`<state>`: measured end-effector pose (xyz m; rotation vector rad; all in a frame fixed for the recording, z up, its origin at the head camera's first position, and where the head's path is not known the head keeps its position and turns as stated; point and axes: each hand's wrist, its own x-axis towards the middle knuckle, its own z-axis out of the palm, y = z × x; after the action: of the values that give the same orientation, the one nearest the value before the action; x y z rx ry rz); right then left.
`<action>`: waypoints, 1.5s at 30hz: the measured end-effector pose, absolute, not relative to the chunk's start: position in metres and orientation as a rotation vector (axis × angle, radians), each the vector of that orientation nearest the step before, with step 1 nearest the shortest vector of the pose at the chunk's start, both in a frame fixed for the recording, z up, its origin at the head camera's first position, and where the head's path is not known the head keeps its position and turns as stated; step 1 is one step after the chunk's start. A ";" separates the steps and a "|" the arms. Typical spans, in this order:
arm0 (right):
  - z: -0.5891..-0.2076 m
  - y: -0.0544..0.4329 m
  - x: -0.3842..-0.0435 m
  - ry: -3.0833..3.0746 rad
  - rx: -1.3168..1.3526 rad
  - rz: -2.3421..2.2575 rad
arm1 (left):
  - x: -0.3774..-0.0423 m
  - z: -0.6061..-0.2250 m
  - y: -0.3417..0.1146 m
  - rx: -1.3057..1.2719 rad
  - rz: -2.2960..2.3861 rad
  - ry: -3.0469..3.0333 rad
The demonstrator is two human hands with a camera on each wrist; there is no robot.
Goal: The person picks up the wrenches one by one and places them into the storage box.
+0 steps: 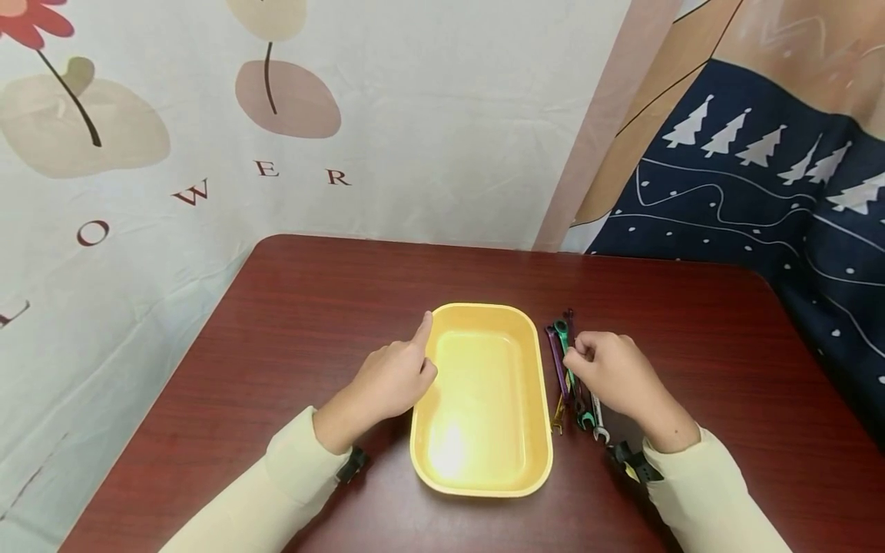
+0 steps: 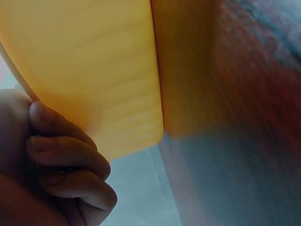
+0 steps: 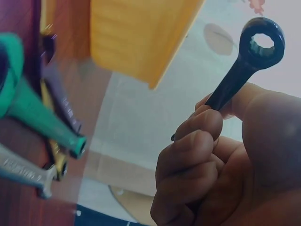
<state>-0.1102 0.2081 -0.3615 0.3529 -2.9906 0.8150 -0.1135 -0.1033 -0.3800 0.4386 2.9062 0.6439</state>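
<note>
Two closed grips — left hand (image 1: pixel 392 378) on yellow tray (image 1: pixel 484 392), right hand (image 1: pixel 618 375) around dark ring-ended wrench (image 3: pixel 233 81). Probably loading — next calls for carrying across.

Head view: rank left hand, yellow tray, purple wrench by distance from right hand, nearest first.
1. Purple wrench: just left of the right hand.
2. Yellow tray: left of that wrench.
3. Left hand: at the tray's left rim.

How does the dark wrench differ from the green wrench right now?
Colour: the dark wrench looks near-black; the green wrench is bright green. State: the right hand holds the dark wrench off the table; the green wrench lies there, unheld. Both are wrenches.
</note>
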 end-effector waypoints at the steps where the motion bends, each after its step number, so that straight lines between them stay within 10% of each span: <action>1: -0.360 0.206 -0.109 -2.986 0.356 0.823 | -0.113 -0.380 -0.103 0.437 0.647 2.901; 45: -0.367 0.123 -0.083 -2.960 0.687 0.914 | -0.111 -0.382 -0.102 0.459 0.760 2.858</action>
<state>-0.0834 0.1233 -0.3673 0.6873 -2.9596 0.9139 -0.1110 -0.1016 -0.3818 0.4593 2.8578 0.7600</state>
